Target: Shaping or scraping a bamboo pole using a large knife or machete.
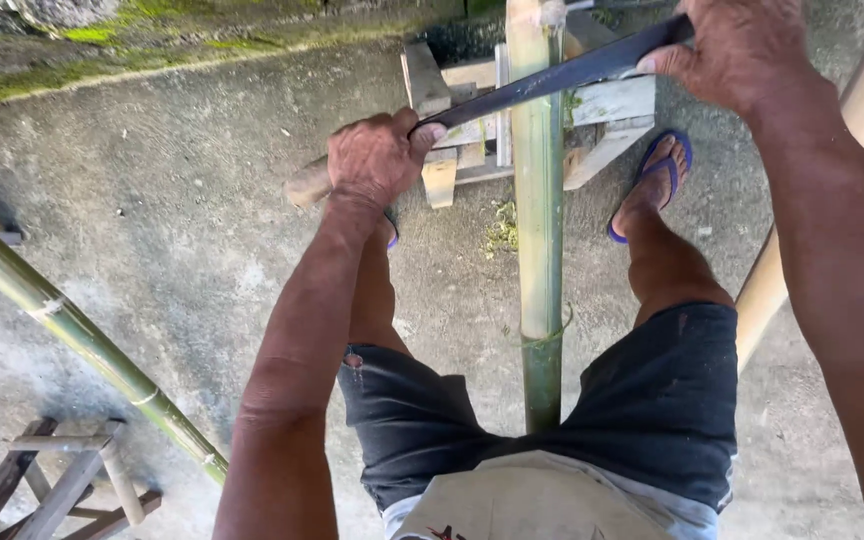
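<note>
A green bamboo pole runs from between my legs forward onto a small wooden stand. A long dark blade lies across the pole near its far part. My left hand is shut on the blade's wooden handle at the left. My right hand grips the blade's far end at the upper right. Part of the pole's far section looks pale and scraped.
Another green bamboo pole lies slanting on the concrete floor at the left. A pale pole leans along the right edge. A wooden stool stands at the bottom left. A mossy kerb borders the top. My feet wear blue sandals.
</note>
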